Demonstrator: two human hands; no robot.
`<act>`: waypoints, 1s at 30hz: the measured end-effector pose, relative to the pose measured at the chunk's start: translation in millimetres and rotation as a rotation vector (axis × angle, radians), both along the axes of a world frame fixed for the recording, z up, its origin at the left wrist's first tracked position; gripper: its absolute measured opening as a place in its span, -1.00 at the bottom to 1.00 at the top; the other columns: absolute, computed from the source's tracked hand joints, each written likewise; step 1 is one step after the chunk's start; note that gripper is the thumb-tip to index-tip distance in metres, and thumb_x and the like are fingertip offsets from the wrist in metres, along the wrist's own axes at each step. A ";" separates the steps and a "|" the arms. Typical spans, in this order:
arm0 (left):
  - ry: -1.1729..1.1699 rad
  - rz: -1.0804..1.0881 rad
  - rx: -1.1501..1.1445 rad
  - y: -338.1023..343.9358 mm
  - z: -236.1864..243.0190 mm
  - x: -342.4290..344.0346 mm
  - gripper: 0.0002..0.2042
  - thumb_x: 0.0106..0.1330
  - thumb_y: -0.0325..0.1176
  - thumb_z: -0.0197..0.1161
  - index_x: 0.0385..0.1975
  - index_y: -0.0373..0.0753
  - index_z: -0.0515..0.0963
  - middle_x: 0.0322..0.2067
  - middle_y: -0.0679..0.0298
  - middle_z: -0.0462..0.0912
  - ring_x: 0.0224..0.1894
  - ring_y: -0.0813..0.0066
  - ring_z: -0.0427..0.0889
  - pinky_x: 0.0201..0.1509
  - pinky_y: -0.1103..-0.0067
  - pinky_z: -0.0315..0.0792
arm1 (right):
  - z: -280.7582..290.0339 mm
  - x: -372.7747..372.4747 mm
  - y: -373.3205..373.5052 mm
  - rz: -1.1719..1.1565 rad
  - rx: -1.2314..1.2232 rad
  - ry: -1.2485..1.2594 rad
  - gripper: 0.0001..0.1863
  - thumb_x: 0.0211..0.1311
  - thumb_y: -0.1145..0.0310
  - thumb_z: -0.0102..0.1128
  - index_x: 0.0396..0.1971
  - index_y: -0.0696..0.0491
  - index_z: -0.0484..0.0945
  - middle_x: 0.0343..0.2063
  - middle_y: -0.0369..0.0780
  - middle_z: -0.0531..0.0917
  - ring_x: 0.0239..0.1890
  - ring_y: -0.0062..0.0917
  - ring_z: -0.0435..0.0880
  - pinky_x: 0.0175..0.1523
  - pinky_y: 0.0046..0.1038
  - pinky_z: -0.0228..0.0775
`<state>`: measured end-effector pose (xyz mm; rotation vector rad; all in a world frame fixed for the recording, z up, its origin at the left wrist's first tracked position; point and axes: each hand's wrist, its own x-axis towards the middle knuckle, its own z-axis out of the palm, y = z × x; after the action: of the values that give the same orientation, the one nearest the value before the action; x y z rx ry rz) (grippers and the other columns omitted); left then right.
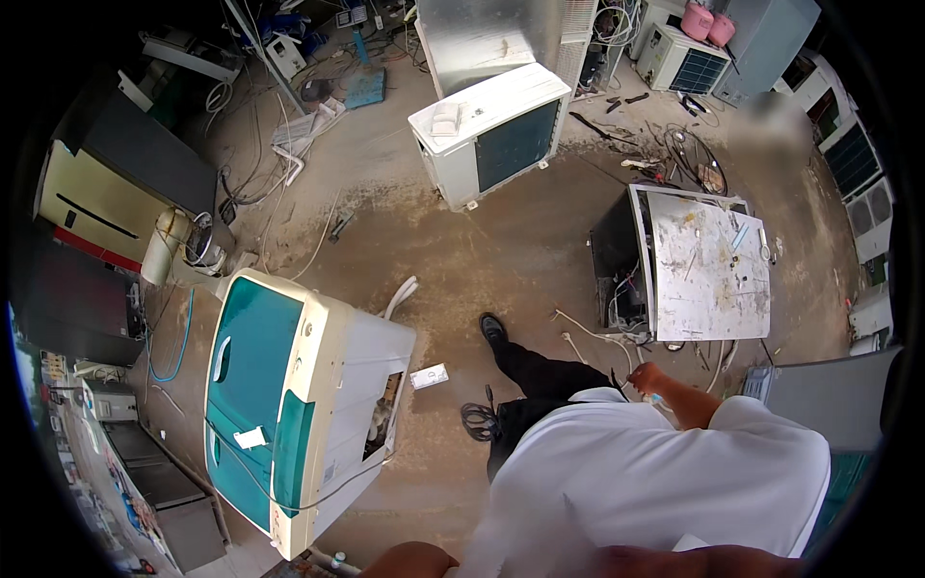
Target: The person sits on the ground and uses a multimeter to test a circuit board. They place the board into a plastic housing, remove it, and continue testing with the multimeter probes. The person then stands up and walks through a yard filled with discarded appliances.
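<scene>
My right hand [647,381] reaches forward from a white sleeve, with its fingers curled together. A pale cord [624,364] runs up to the fingers, and a small light-blue and white piece [657,398] shows by the hand. What the fingers hold is too small to make out. Just beyond stands an opened appliance [711,265] with a dirty, scratched white panel on top and wires in its dark side. Pale hoses [588,332] lie on the floor by its base. My left hand is out of sight; only bare skin shows at the lower edge.
To the left stands a washing machine [352,385] with a teal lid and an opening low in its side. A white box [429,376] and a coiled black cable [479,420] lie near my foot. Ahead is an air-conditioner outdoor unit [491,130]; loose tools and cables litter the floor.
</scene>
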<state>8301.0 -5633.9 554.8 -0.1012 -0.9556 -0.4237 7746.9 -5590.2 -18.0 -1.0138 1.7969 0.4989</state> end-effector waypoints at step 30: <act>-0.301 0.068 1.675 -658.0 -207.6 250.4 -0.77 0.45 -0.29 0.28 -0.08 -0.32 0.58 -0.36 0.32 0.63 -0.26 0.61 0.51 -0.09 0.61 0.43 | 1.3 258.0 -614.5 -0.625 0.038 -0.265 -0.95 0.17 0.34 0.18 -0.42 -0.05 0.60 -0.62 -0.24 0.56 -0.67 -0.49 0.45 -0.57 -0.39 0.23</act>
<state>8551.4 -6291.9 347.2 1.5356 -0.6326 -1.0679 8004.9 -6204.8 -16.7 -0.4226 1.7368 0.0081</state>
